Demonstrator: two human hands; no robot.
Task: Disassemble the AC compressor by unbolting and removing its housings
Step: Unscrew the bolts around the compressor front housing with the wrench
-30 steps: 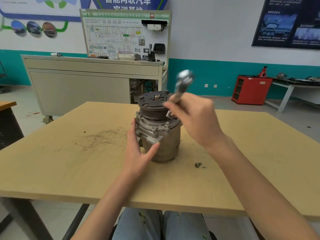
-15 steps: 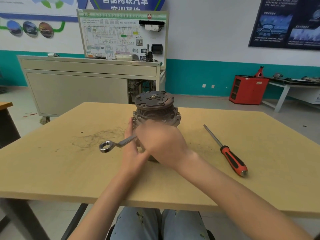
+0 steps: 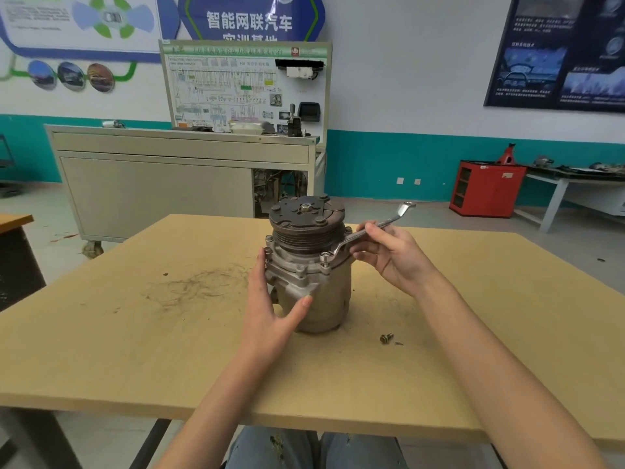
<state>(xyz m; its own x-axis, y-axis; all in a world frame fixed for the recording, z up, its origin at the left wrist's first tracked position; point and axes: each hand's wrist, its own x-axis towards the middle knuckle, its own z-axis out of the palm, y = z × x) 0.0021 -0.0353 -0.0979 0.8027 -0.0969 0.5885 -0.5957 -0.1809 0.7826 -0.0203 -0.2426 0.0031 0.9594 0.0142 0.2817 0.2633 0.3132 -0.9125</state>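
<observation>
Everything here sits relative to the AC compressor [image 3: 309, 265], which stands upright near the middle of the table [image 3: 135, 350], dark pulley end up and pale metal body resting on the wood.

To the left of the compressor the tabletop carries a patch of dark scribbled scuff marks [image 3: 199, 282]. The left hand [image 3: 270, 306] lies against the compressor's left flank, open, fingers pointing up along the housing and the thumb stretched across its lower front, bracing it rather than closing around it.

On the compressor's front right edge, a bolt head [image 3: 325, 256] on the flange just below the pulley sits inside the ring end of a wrench [image 3: 368, 231]. The wrench shaft slopes up and away to the right of the compressor, its far end free in the air. The right hand [image 3: 389, 255], just right of the compressor, is closed around the middle of that shaft.

On the table, right of the compressor's base and nearer the person, lies a loose bolt [image 3: 386, 338], apart from the body.
</observation>
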